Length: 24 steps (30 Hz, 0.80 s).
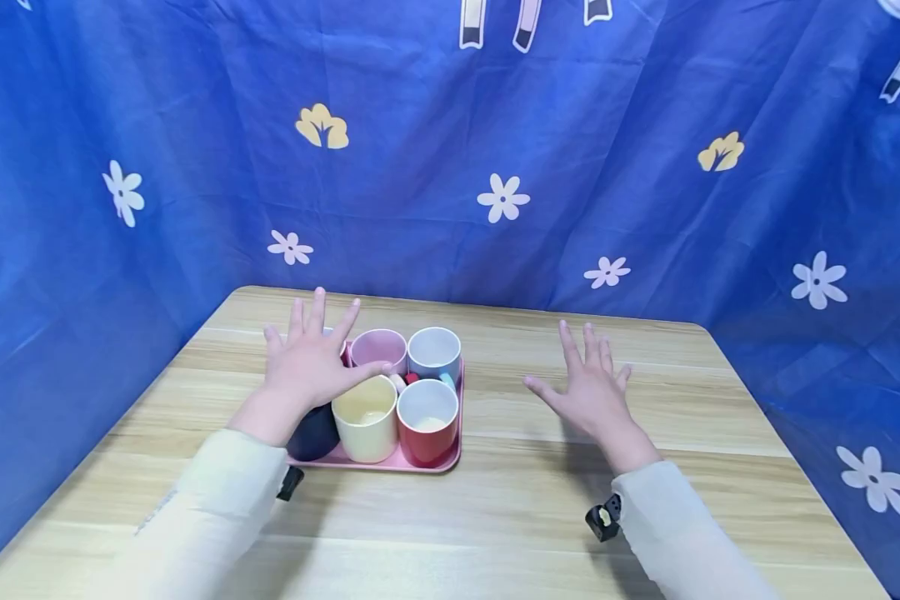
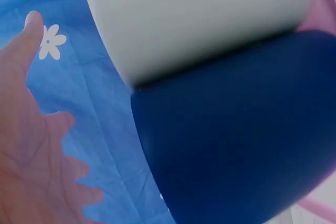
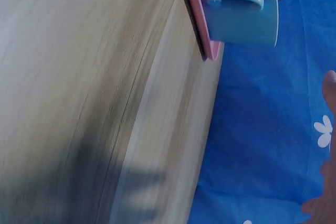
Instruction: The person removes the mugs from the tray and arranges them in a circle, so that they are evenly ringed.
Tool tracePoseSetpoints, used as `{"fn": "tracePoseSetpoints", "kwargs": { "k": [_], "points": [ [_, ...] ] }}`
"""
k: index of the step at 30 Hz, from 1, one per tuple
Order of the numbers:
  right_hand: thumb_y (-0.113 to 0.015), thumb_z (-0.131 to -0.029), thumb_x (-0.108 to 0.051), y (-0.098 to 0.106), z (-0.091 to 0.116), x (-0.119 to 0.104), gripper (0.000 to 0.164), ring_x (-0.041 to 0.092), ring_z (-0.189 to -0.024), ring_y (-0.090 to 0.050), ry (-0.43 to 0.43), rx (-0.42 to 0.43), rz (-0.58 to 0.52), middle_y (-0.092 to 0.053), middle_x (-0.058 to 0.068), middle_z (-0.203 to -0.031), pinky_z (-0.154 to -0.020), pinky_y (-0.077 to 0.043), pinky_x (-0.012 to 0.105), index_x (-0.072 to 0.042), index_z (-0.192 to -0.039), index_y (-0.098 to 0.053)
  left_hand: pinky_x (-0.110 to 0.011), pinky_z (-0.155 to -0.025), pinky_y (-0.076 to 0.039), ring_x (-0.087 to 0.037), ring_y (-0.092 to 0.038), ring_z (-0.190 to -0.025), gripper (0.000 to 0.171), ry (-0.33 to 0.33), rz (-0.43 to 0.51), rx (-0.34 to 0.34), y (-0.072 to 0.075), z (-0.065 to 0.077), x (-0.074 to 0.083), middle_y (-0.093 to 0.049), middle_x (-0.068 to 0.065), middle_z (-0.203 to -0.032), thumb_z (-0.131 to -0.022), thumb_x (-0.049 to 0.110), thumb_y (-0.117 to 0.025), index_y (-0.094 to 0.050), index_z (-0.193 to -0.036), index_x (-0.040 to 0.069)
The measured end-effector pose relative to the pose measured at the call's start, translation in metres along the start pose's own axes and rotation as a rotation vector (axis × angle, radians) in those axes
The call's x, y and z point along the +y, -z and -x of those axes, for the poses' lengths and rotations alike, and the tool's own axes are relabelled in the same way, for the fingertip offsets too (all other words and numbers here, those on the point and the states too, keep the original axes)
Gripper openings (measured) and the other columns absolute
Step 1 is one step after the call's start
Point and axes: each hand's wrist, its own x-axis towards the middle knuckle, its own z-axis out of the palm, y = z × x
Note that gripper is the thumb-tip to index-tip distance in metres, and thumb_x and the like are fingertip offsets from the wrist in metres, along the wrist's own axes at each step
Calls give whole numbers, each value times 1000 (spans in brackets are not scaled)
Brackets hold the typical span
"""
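Note:
My left hand [image 1: 311, 364], fingers spread, hovers over the left part of a pink tray [image 1: 420, 465] and hides some of what stands there. On the tray are several mugs: a cream mug [image 1: 365, 421], a red mug with a white inside [image 1: 428, 425], a pink mug [image 1: 378, 348], a light blue mug [image 1: 435, 352] and a dark blue mug [image 2: 236, 135]. In the left wrist view the cream and dark blue mugs loom close beside the palm, which holds nothing. To the right of the tray, my right hand [image 1: 591, 392] is held above the table with spread fingers, also holding nothing.
The tray and mugs stand on a wood-grain table [image 1: 510, 508]. A blue curtain [image 1: 420, 167] with flower prints hangs behind the table and along both sides. Each wrist carries a small black camera, such as the right wrist camera [image 1: 603, 518].

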Motion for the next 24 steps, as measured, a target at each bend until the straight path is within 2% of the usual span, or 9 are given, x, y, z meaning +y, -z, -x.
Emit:
{"fn": "tracePoseSetpoints", "kwargs": {
  "k": [8,19,24],
  "points": [
    [-57,-81,-69,-7,3,-14,102,42,-140,0,25,9,-71,-1,20,-157,-100,2,74,-25,-155,-2,-78,-95,4,-50,11,-136,105,-13,-7,-9,4,-1,-17,8,-26,-155,-74,83,-44,-13,-154,23],
    [-65,-74,-69,-29,9,-28,110,37,-141,-10,53,41,-183,-12,17,-157,-106,-7,67,-19,-155,-10,-78,-95,5,-51,8,-136,110,-23,23,-7,10,1,-52,8,-26,-155,-71,84,-48,-15,-154,20],
    [-66,-73,-69,-39,13,-34,112,35,-141,-14,67,31,-219,-14,16,-156,-109,-11,62,-16,-154,-10,-78,-96,1,-53,5,-135,107,-45,34,-23,15,6,-66,6,-28,-154,-75,78,-53,-14,-154,18]
  ]
}}
